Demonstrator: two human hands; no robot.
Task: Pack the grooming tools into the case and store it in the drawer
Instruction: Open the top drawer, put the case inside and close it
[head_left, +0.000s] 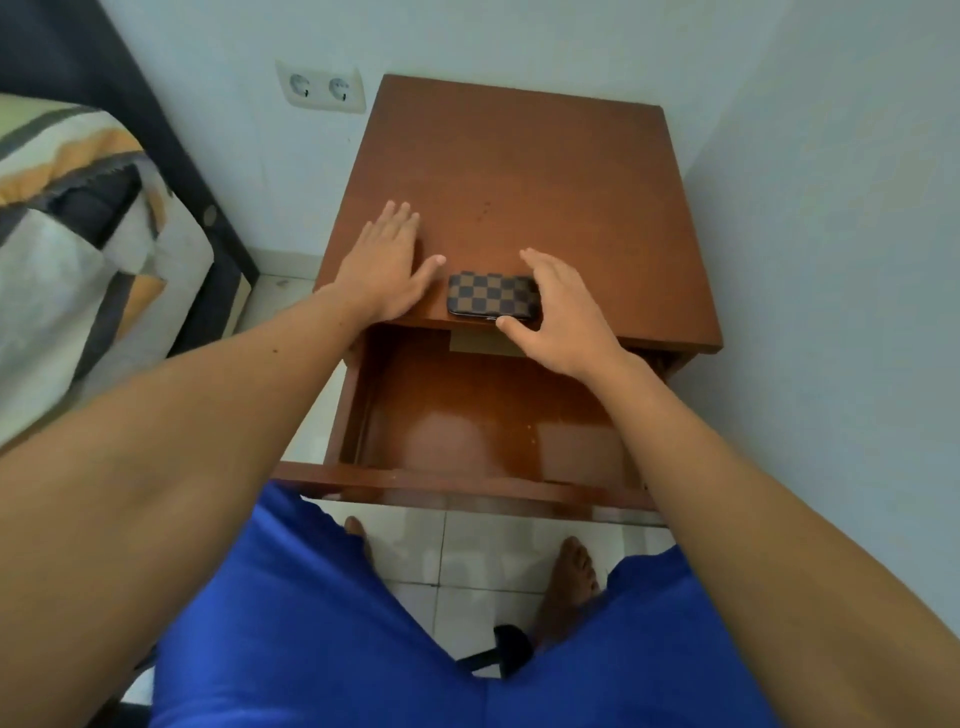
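Head view, looking down over both forearms at a brown wooden nightstand (519, 171) set against a pale wall. Both bare arms extended forward from the near edge of the frame and converged on the front part of the tabletop.

The left hand (387, 270) lay palm down and flat on the tabletop near its front-left part. Its fingers were straight and held close together, pointing toward the far side, while the thumb splayed to the right toward the case without touching it. This hand held nothing.

The right hand (558, 312) arched over the right end of the checkered case (488, 299). Its fingers were spread and curved around the far-right corner of the case, and the thumb met the near edge; the grip spanned the case without being fully closed, and whether the fingertips pressed on the far side could not be told.

The case, closed and patterned in brown and dark squares, rested flat on the tabletop at its front edge, directly above the drawer (488, 415). The drawer stood pulled out toward the person, its glossy wooden bottom exposed, with a pale slip (475, 340) visible at its far end under the tabletop.

A double wall socket (319, 85) sat on the wall to the far left, and a bed with patterned bedding (67, 208) occupied the left side. Blue shorts (322, 623) and bare feet on white floor tiles (467, 551) filled the near field.
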